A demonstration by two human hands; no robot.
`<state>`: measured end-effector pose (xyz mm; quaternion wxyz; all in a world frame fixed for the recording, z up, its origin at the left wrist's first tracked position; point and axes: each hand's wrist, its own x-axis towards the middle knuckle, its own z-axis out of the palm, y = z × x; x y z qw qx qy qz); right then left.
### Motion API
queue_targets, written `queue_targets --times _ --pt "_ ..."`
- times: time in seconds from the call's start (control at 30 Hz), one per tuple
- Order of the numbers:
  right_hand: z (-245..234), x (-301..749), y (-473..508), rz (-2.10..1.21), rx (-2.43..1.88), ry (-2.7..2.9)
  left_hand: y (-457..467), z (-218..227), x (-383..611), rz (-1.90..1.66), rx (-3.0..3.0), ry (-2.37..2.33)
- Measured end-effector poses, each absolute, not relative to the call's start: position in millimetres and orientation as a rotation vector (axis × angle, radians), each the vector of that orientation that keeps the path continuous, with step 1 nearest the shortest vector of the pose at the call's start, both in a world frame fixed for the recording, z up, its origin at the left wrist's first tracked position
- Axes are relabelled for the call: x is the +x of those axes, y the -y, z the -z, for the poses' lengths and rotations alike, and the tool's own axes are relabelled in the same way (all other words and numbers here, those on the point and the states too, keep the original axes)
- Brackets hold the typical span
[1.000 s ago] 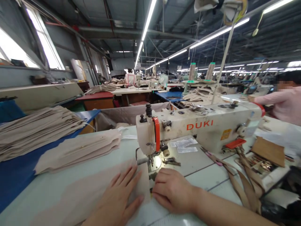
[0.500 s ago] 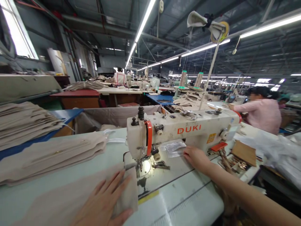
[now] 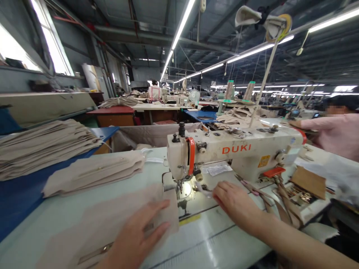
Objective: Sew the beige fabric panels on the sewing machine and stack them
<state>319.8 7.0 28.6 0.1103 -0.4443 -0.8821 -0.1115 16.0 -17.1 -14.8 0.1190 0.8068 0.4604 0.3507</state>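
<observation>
My left hand [image 3: 137,231] rests on a beige fabric panel [image 3: 112,216], its thumb and forefinger apart. A zipper with a metal pull [image 3: 105,248] shows on that panel, beside my wrist. The panel's right end lies just left of the needle area of a white sewing machine [image 3: 207,151]. My right hand [image 3: 230,198] is closed in a pinch on a small white label [image 3: 205,191], blurred, right of the needle plate [image 3: 185,190]. More white labels [image 3: 218,170] lie on the machine bed under the arm.
Stacked beige panels [image 3: 95,170] lie on the table's left, with a larger pile [image 3: 47,145] beyond. Scissors [image 3: 254,190], fabric strips and a box of metal parts [image 3: 304,196] sit at the right. A co-worker in a pink top [image 3: 339,130] works at far right.
My right hand has come left and nearer from the label pile, bringing a white label toward the needle. My left hand has shifted over the panel, uncovering a zipper pull. The view has turned left.
</observation>
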Motion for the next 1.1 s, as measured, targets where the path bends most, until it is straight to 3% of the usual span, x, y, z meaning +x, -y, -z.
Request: queue_targets --times 0.13,0.3,0.63,0.73,0.9,1.0,1.1 --pt "-23.1 257.0 15.3 0.449 -0.885 2.684 22.3 1.0 32.8 -0.877 1.699 -1.145" --pt "-10.6 219.1 12.5 0.336 -0.728 2.621 24.3 -3.9 33.3 -0.861 1.392 -1.217" --pt "3.1 227.8 -1.9 -1.274 -1.071 1.74 20.8 -8.8 34.1 -0.795 1.332 -1.316" --pt "7.5 224.8 -12.7 -1.597 -1.069 1.551 19.7 -6.3 29.2 -0.836 1.46 -1.386" --pt "2.4 223.1 -25.8 -1.867 -1.139 1.351 22.5 -6.3 20.9 -1.386 2.357 -1.581" --pt "-3.2 221.6 -28.2 -1.979 -1.133 1.322 25.1 -3.6 25.5 -1.338 2.923 -1.343" --pt "-5.8 219.2 -30.0 -2.057 -1.083 1.339 25.0 3.7 30.9 -1.266 3.065 -1.236"
